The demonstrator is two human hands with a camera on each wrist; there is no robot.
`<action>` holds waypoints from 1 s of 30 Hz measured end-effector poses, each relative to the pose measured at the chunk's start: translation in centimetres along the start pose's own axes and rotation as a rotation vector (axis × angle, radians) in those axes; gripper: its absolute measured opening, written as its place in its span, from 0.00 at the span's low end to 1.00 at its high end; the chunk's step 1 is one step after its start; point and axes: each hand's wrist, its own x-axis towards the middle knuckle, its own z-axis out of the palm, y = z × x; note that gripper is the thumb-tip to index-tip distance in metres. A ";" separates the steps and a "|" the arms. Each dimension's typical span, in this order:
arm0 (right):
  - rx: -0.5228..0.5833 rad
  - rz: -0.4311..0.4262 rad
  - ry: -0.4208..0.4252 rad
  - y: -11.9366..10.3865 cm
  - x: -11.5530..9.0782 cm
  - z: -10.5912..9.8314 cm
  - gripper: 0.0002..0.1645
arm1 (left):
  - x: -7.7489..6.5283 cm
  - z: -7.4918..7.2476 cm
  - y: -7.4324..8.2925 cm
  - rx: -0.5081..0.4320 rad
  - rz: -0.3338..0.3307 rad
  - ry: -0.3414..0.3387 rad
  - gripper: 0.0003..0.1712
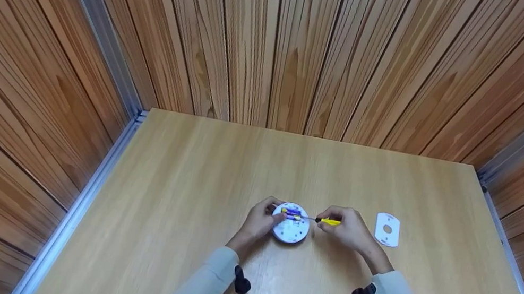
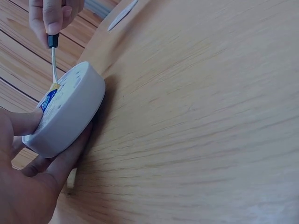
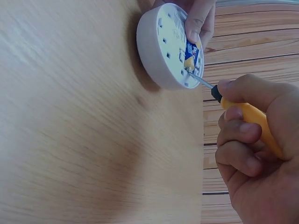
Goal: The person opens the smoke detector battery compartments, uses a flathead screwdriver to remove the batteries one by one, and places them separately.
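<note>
Light brown, wood-grained tabletop (image 1: 163, 216), a thin white plate (image 1: 387, 238) lying flat toward its right side, round hole through the plate's middle, small dark marks, perhaps printed, too blurred to read

Pale wood-grain tabletop (image 1: 216, 160) under left hand (image 1: 256, 225) and right hand (image 1: 350, 231). Beyond both, wall of reddish-brown planks (image 1: 302, 41); similar plank walls (image 1: 16, 44) left and right of hands. Grey metal rails (image 1: 78, 206) along tabletop's side edges, grey posts (image 1: 96, 15) at far corners.

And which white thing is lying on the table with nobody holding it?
The flat white plate with a round hole, right of the right hand. No hand touches it; the thick white disc is gripped by the left hand.
</note>
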 end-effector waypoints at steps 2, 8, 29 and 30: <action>0.004 -0.009 0.003 0.2 0.0 0.0 0.08 | 0.0 0.0 0.0 -0.007 0.016 0.007 0.11; 0.030 -0.014 -0.002 0.6 0.0 -0.1 0.08 | 0.1 0.0 0.0 0.000 -0.001 0.001 0.09; -0.404 -0.182 0.172 -3.7 -1.1 3.1 0.09 | 0.2 0.0 -0.5 -0.028 0.044 0.032 0.12; -0.405 -0.180 0.173 -3.7 -1.1 3.1 0.09 | 0.2 0.0 -0.4 -0.027 0.050 0.033 0.12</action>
